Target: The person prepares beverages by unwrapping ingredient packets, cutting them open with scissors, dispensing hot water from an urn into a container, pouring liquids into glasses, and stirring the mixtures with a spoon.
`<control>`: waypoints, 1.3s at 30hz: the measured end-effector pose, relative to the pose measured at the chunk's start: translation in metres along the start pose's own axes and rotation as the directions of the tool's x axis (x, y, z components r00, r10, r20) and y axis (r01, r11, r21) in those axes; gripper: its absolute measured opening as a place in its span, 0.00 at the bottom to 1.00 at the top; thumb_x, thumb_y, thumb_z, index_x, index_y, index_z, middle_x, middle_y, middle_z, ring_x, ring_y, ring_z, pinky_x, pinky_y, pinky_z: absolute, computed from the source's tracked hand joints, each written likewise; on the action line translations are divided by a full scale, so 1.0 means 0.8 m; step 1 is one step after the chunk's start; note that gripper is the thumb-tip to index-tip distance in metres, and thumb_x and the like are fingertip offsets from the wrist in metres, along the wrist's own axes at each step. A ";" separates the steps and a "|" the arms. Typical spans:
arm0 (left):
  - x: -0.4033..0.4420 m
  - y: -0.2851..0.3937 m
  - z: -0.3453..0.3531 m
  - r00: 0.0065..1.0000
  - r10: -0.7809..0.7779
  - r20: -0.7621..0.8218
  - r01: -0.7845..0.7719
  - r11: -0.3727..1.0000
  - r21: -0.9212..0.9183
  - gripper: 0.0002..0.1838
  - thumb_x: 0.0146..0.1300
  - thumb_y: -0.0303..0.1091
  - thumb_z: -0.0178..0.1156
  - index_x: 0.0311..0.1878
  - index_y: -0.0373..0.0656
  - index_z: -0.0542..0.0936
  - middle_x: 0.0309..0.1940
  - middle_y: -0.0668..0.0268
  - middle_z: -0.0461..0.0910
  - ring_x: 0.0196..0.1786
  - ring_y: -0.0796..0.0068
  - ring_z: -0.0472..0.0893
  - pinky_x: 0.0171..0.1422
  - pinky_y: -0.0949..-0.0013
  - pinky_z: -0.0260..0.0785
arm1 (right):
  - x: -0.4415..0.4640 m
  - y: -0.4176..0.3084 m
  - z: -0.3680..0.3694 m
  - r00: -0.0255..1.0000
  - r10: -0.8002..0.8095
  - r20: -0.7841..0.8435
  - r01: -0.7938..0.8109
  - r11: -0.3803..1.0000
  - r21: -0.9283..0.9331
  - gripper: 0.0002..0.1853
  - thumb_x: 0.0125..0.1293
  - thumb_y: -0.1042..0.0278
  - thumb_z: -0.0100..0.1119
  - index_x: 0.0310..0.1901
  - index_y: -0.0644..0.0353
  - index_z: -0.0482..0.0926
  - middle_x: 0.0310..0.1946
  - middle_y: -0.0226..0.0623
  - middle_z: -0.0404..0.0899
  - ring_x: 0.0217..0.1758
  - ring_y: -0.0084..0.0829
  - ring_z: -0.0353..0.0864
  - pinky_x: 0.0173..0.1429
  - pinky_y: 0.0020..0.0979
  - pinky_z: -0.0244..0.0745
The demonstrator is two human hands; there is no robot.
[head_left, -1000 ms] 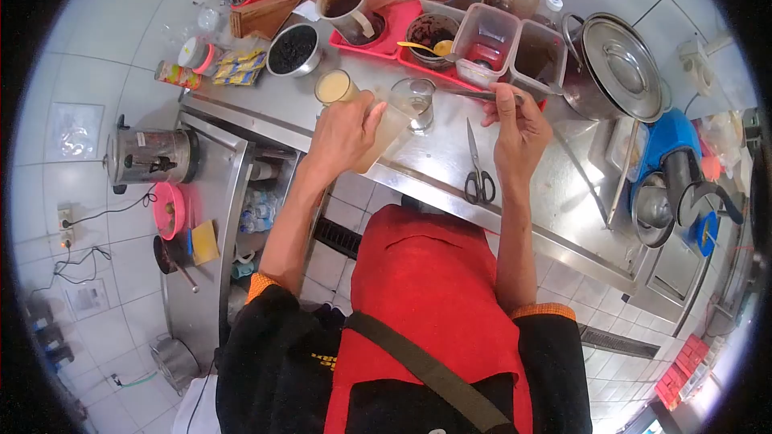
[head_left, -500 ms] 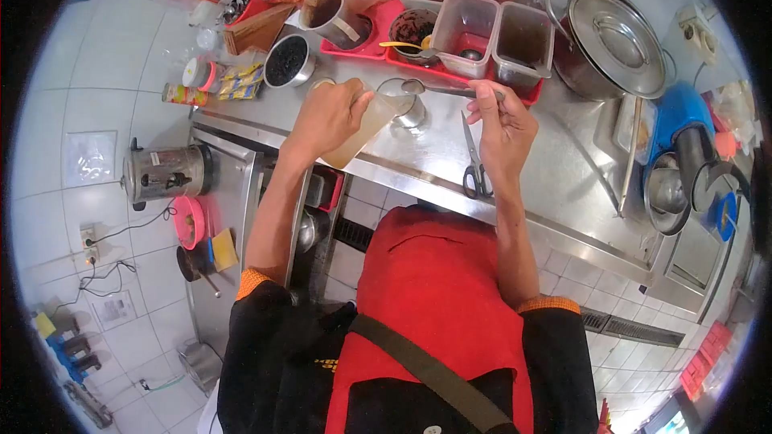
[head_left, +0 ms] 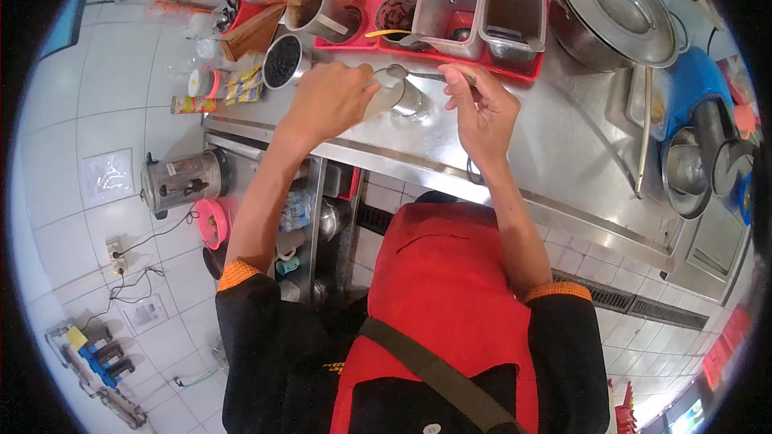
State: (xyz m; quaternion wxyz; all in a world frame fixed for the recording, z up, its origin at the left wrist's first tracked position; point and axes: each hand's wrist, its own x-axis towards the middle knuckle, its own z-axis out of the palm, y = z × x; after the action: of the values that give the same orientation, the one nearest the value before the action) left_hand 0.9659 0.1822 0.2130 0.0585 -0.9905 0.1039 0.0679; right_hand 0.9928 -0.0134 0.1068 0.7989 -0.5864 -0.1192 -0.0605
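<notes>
Left hand (head_left: 328, 106): grip closed round a pale translucent pitcher (head_left: 376, 103), mostly hidden behind the fingers, tilted toward the glass (head_left: 412, 103). Right hand (head_left: 485, 112): fingers pinched on the handle of a spoon (head_left: 397, 71), its bowl over the glass's mouth. Glass stands on the metal counter (head_left: 563, 133), between the hands. Scissors (head_left: 474, 170) partly hidden by right wrist. Metal cup of dark stuff (head_left: 283, 62) behind left hand.
</notes>
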 end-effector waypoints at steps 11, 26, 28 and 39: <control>-0.020 0.015 0.008 1.000 -0.030 0.001 0.029 0.998 0.058 0.15 0.67 0.46 0.57 0.36 0.42 0.77 0.22 0.51 0.79 0.28 0.45 0.80 0.31 0.49 0.72 | -0.004 0.035 0.023 0.999 -0.042 0.031 0.044 0.997 -0.057 0.07 0.65 0.69 0.65 0.41 0.61 0.85 0.29 0.35 0.83 0.27 0.20 0.78 0.29 0.23 0.71; -0.265 0.015 0.132 0.219 -0.966 -0.134 0.233 0.185 -0.955 0.12 0.66 0.35 0.59 0.34 0.35 0.74 0.15 0.57 0.72 0.16 0.59 0.72 0.23 0.65 0.62 | -0.118 0.049 0.155 0.931 -0.064 0.360 0.151 0.964 -0.218 0.09 0.68 0.69 0.62 0.44 0.66 0.79 0.34 0.33 0.79 0.33 0.20 0.75 0.36 0.24 0.71; -0.295 -0.009 0.150 0.186 -0.982 -0.016 0.120 0.039 -0.992 0.09 0.67 0.32 0.58 0.40 0.34 0.74 0.26 0.55 0.75 0.24 0.58 0.76 0.28 0.64 0.66 | -0.165 0.015 0.244 0.727 0.283 0.626 -0.094 0.944 -0.318 0.09 0.66 0.67 0.62 0.42 0.62 0.80 0.33 0.33 0.80 0.34 0.23 0.77 0.37 0.25 0.73; -0.518 -0.298 0.241 0.290 -0.939 -0.187 0.473 0.311 -0.824 0.11 0.62 0.24 0.52 0.46 0.34 0.77 0.45 0.46 0.77 0.47 0.43 0.79 0.46 0.48 0.73 | -0.297 0.150 0.644 0.296 0.366 0.882 -0.360 0.898 -0.252 0.17 0.74 0.55 0.54 0.39 0.64 0.78 0.31 0.30 0.79 0.32 0.18 0.77 0.34 0.22 0.72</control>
State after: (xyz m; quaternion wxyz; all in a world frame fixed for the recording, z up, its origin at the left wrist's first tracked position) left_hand 0.5917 0.5208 0.1084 -0.2912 -0.8170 -0.4049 -0.2895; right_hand 0.7306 0.5028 0.0803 0.5896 -0.5344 -0.4019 0.4530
